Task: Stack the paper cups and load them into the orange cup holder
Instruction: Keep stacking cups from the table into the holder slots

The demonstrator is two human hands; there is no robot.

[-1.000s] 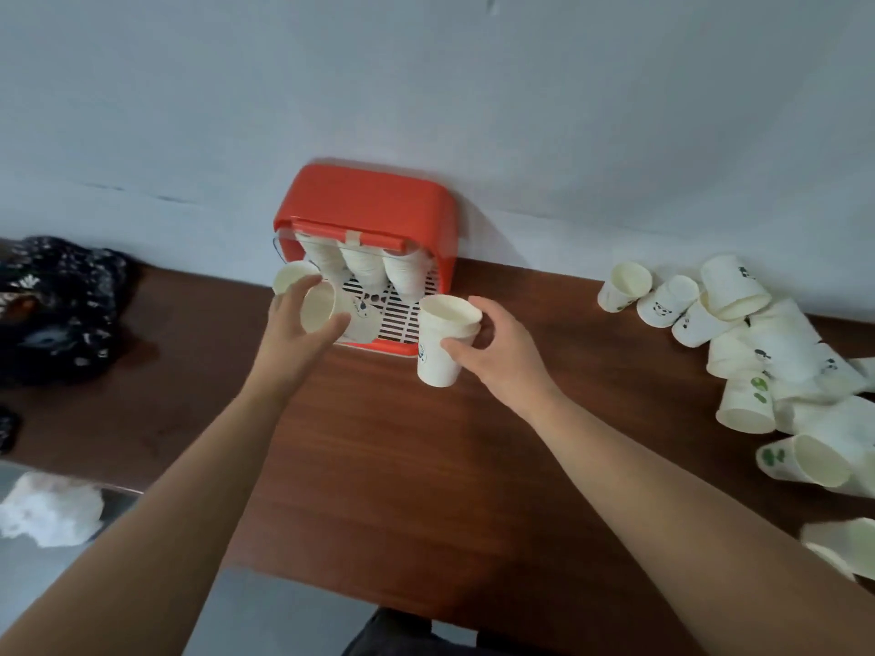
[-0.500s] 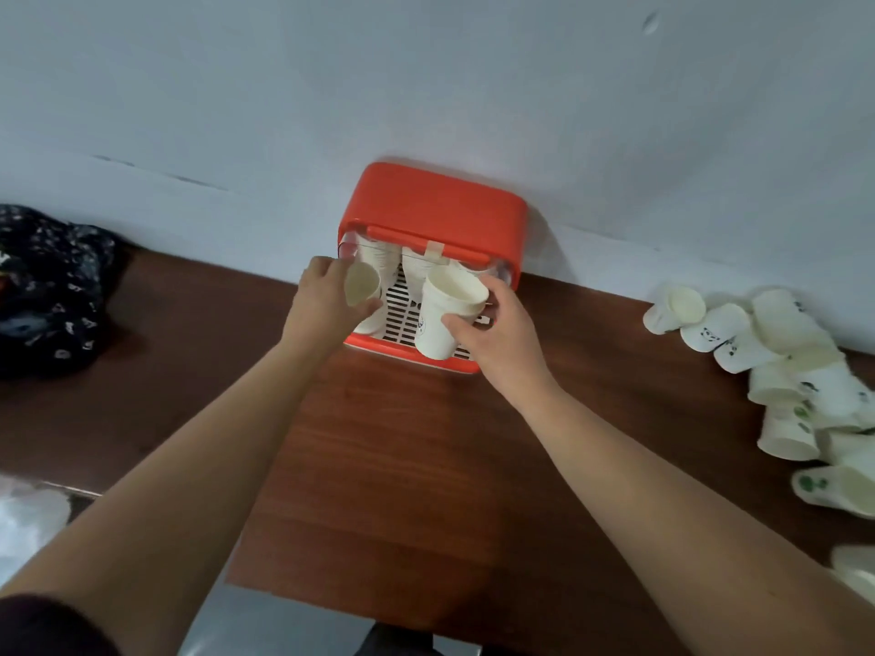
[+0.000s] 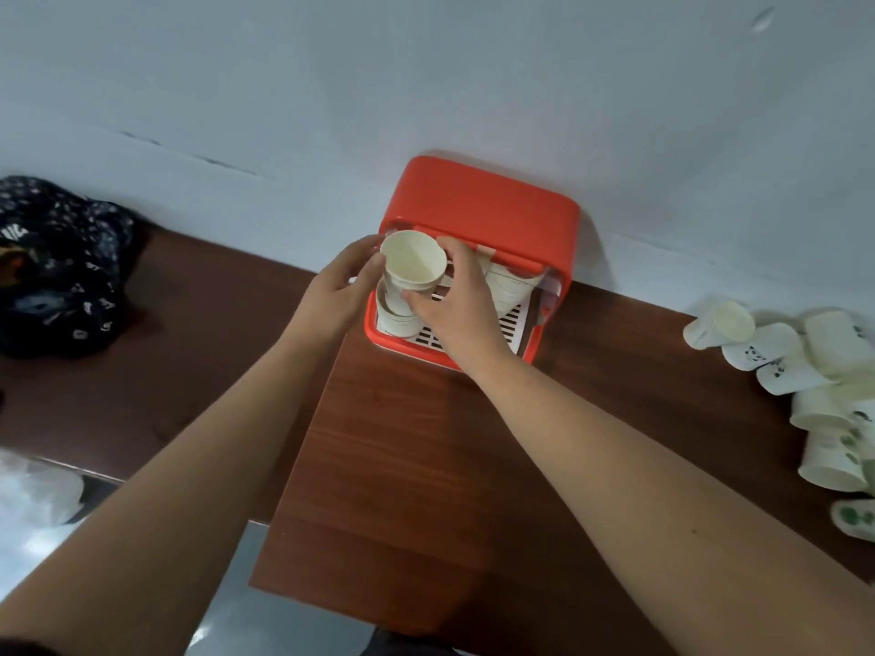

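Pale smooth wall (image 3: 426, 63) meets our brown wood-grain worktop (image 3: 388, 466). Against it stands the rounded orange plastic cup holder (image 3: 487, 205); loose cups (image 3: 776, 343) lie tumbled at far right. Our left hand (image 3: 336, 291) and right hand (image 3: 459, 310) both curl the grip round a tapered paper cup (image 3: 412, 267), nested in another at the holder's left front.

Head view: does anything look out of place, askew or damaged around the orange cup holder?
The loose paper cups at the right end of the table lie tumbled, mostly on their sides, unstacked. The held cup at the orange cup holder has a slightly wavy rim.
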